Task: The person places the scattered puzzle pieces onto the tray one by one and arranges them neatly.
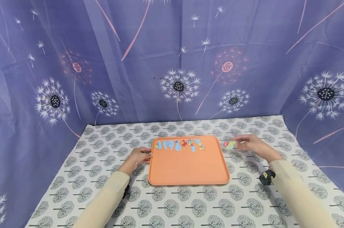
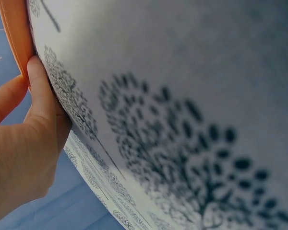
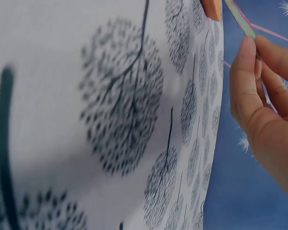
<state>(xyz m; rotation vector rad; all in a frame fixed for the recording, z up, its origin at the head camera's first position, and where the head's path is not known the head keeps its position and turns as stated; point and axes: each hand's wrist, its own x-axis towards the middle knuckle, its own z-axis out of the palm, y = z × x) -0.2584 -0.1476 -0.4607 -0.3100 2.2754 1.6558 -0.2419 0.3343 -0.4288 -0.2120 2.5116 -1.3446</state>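
An orange tray [image 1: 189, 167] lies on the patterned cloth, with several small flat cutout pieces [image 1: 178, 145], blue, red and yellow, in a row along its far side. My left hand [image 1: 139, 156] is at the tray's left edge; in the left wrist view, thumb and index finger pinch its rim [image 2: 20, 40]. Beyond the tray's right edge, my right hand [image 1: 247, 144] pinches a flat green and red cutout piece [image 1: 229, 145] between thumb and fingers. The right wrist view shows that piece [image 3: 240, 19] edge-on at the fingertips, so its printed face is hidden there.
A white cloth [image 1: 166, 209] printed with grey trees covers the table. Behind it and at both sides hangs a purple curtain [image 1: 149, 95] with dandelions. A dark strapped device [image 1: 266, 177] sits at my right wrist.
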